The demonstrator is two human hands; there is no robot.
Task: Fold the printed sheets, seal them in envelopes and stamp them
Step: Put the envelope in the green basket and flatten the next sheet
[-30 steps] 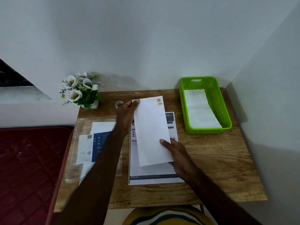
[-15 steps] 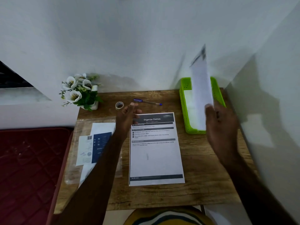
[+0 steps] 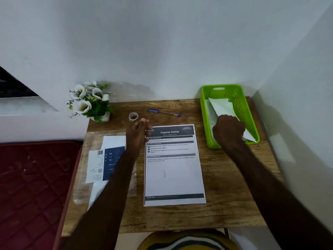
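I see my right hand [image 3: 228, 129] reaching into the green basket [image 3: 251, 121] at the far right of the counter [image 3: 225, 204], its knuckles over a white envelope [image 3: 222, 107] that lies slanted inside on other white paper; whether the fingers grip the envelope or merely rest on it I cannot tell, since the back of the hand hides them. My left hand [image 3: 137, 135] hovers above the counter with fingers loosely curled, holding nothing, at the far left corner of the printed sheet [image 3: 173, 175], which lies flat at centre, headed "Organize Clothes". Just beyond that hand stands a small roll of tape [image 3: 133, 117]; right of it lies a blue pen [image 3: 164, 112]. A pot of white flowers [image 3: 90, 101] occupies the far left corner. Under my left forearm lies a clear plastic sleeve [image 3: 86, 166] with white and blue papers [image 3: 108, 159], partly hidden by the arm. A dark red mattress [image 3: 32, 186] borders the counter's left edge.
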